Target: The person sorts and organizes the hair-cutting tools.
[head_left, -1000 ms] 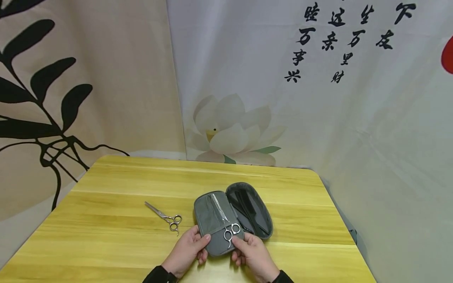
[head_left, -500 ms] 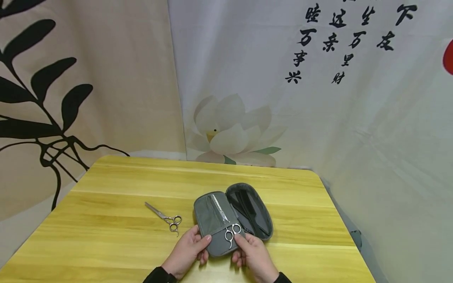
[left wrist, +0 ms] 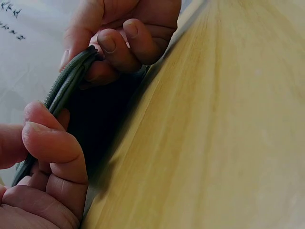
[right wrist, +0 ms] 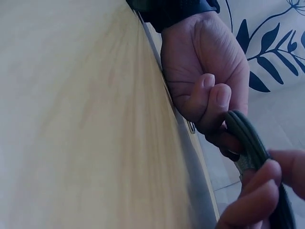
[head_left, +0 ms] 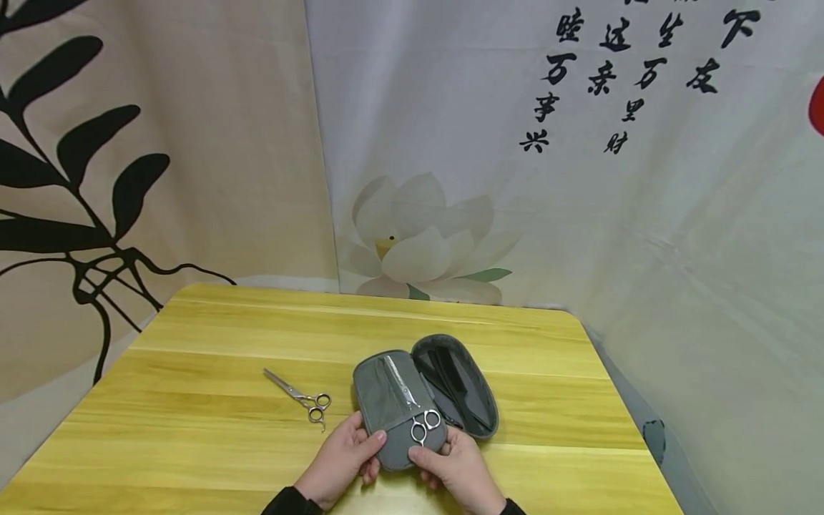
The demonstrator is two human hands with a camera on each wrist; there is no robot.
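A grey zip case (head_left: 381, 392) lies unfolded, its near flap lifted off the table at the front edge. Tucked in the flap's pocket is a pair of scissors (head_left: 402, 383), with its finger rings sticking out below. My left hand (head_left: 339, 452) pinches the flap's left edge, thumb on top and fingers beneath. At the lower right edge my right hand (head_left: 460, 466) grips the flap, its thumb just under the scissor rings. In the left wrist view the flap's edge (left wrist: 71, 78) runs between both hands. The other half of the case holds a black comb (head_left: 450, 375).
Another pair of scissors (head_left: 297, 395) lies on the yellow wooden table (head_left: 193, 443), left of the case, rings toward the left hand. Behind the table hangs a printed cloth backdrop (head_left: 579, 214).
My right thumb has slid down and left, from beside the scissor rings to the flap's lower edge. The left hand keeps its hold, and the case stays almost in place.
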